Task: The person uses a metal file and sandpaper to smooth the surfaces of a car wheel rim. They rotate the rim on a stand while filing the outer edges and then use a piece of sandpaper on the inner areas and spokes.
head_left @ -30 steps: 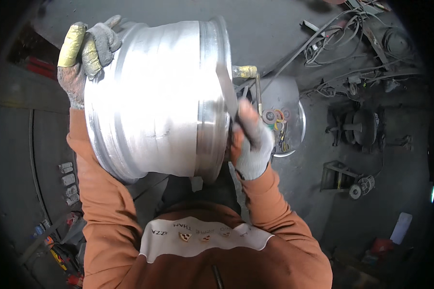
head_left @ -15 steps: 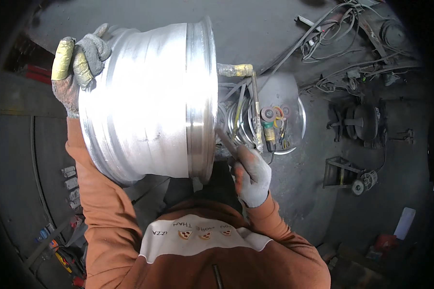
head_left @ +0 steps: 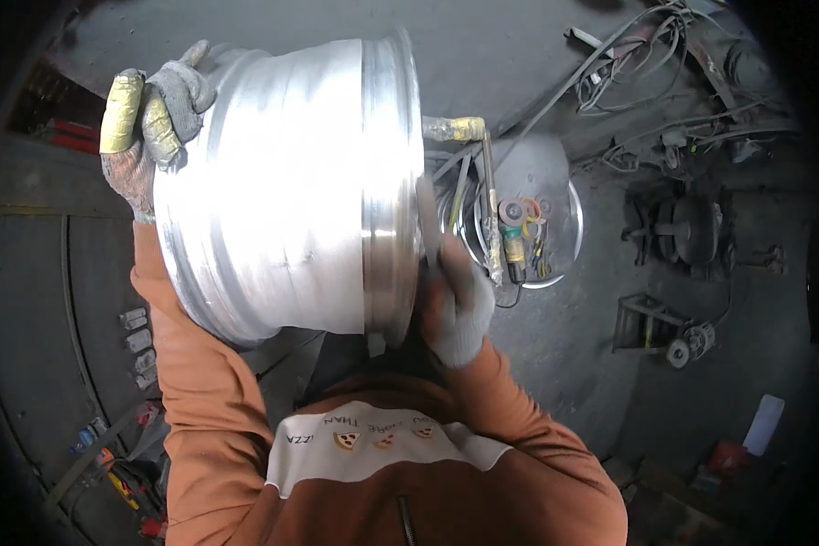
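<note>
A large bare silver wheel rim lies on its side in front of me, its barrel shining brightly. My left hand, in a grey glove with yellow tape round some fingers, is closed over the rim's left edge. At the opposite edge, my right hand wears a pale glove and is closed round a narrow, flat, file-like bar. The bar stands nearly upright in view, alongside the rim's right lip; whether it touches the metal I cannot tell. Motion blurs this hand and the bar's lower part.
Beyond the bar, a bent rod with a yellow-taped end rises beside a grinder-like power tool on a round surface. Cables hang in tangles at the far right. A metal frame and a small motor stand at right.
My right hand has moved left and slightly nearer me, and the bar has swung from slanted to nearly upright. The rim appears a little farther right; my left hand keeps its hold.
</note>
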A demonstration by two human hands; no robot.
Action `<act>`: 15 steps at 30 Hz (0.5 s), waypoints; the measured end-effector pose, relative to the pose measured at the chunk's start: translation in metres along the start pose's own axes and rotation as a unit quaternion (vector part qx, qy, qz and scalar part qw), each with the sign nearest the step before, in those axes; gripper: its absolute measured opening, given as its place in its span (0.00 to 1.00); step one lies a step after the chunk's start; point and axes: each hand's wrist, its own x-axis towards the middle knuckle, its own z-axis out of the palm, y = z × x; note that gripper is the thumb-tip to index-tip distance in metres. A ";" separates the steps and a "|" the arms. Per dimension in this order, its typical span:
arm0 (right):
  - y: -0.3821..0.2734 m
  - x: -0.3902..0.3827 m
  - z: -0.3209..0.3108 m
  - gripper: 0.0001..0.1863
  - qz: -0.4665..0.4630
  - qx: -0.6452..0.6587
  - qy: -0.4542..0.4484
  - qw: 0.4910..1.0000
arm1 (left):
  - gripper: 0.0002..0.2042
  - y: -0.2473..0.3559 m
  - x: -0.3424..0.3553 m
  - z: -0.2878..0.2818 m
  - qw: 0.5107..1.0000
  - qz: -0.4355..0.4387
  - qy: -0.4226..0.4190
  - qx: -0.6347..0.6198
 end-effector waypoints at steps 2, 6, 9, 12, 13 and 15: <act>-0.008 0.041 0.014 0.20 -0.156 0.038 0.078 0.984 | 0.23 0.000 0.004 -0.004 0.999 0.019 -0.039 0.023; -0.018 0.041 0.004 0.21 -0.106 0.057 0.011 0.993 | 0.23 -0.004 0.003 -0.010 0.994 0.050 -0.092 -0.025; 0.005 -0.005 0.008 0.23 0.183 0.319 -0.065 0.928 | 0.23 0.007 0.005 -0.008 0.993 0.064 -0.101 -0.025; 0.008 0.009 0.003 0.23 0.044 0.184 -0.021 0.982 | 0.23 -0.007 0.004 -0.003 0.991 0.064 -0.110 -0.040; 0.003 0.025 0.003 0.23 -0.035 0.119 -0.007 0.992 | 0.24 -0.011 0.005 -0.003 0.992 0.062 -0.104 -0.038; -0.008 0.052 0.003 0.24 -0.130 0.059 0.009 0.990 | 0.25 0.000 0.000 -0.001 0.999 0.035 -0.024 0.010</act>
